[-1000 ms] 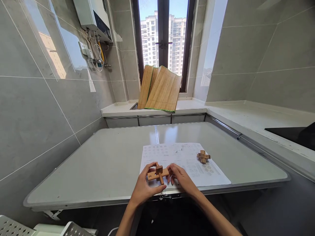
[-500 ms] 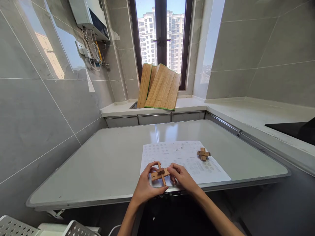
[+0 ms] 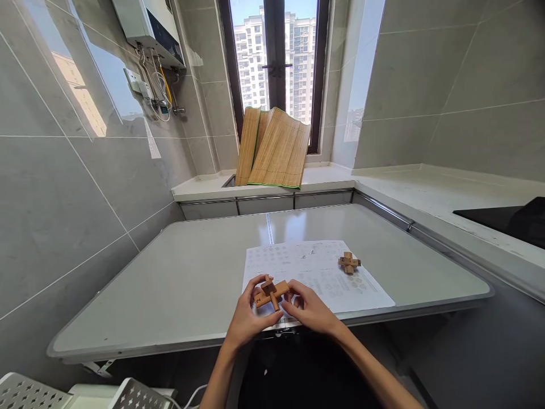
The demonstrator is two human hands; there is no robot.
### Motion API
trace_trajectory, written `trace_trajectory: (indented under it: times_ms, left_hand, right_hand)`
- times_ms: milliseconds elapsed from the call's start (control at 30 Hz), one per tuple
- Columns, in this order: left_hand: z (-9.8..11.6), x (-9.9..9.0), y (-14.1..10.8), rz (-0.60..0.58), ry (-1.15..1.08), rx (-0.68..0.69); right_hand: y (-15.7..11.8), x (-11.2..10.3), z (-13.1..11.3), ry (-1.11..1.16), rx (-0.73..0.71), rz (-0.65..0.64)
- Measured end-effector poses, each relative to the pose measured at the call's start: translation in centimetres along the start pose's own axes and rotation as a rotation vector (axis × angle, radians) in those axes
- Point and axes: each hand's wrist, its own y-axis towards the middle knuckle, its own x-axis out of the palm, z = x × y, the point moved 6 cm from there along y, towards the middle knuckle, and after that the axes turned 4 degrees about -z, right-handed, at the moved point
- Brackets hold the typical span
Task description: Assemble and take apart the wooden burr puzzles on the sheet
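Between my two hands is a wooden puzzle (image 3: 279, 290) of crossed pieces: a flat bar marked "2", a small block and a round rod. My left hand (image 3: 250, 313) grips it from the left, fingers behind and thumb near the rod's lower end. My right hand (image 3: 310, 307) has its fingers curled at the right end of the flat bar, thumb and forefinger close to it. The puzzle is held just above the sheet's near edge. Farther right, an assembled wooden cross puzzle (image 3: 349, 263) rests on the printed paper sheet (image 3: 293, 255).
The sheet lies on a pale folding table (image 3: 179, 284) with a centre seam. Behind it, a bamboo mat (image 3: 281, 150) leans at the window on a white counter (image 3: 392, 177). A water heater (image 3: 151, 28) hangs on the left wall. White perforated baskets (image 3: 32, 392) stand at lower left.
The puzzle in my hands has tilted, its rod and block now angled differently. My right thumb has shifted lower, away from the bar's face. The view has moved slightly.
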Motion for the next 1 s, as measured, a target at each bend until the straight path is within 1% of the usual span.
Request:
trace_trajectory:
  times_ms: [67,167,267,467,767,1000]
  left_hand:
    - [-0.1,0.0,0.0,-0.009,-0.020,0.017]
    - [-0.3,0.0,0.1,-0.042,-0.049,0.030]
    - [-0.2,0.1,0.0,-0.066,-0.058,0.022]
    - [-0.2,0.5,0.1,-0.088,-0.045,-0.006]
    - [-0.5,0.5,0.3,-0.083,-0.048,0.029]
    - [-0.4,0.7,0.2,-0.109,-0.066,0.019]
  right_hand:
    - [0.0,0.3,-0.2,-0.088,-0.009,-0.029]
    - [0.2,0.6,-0.2,-0.125,-0.034,-0.040]
    - [0.2,0.7,-0.4,-0.096,-0.050,-0.047]
    - [-0.3,0.6,-0.6,-0.028,-0.038,-0.034]
    - [-0.5,0.7,-1.0,-0.035,-0.066,-0.046]
    - [-0.5,0.3,-1.1,-0.030,-0.042,0.001]
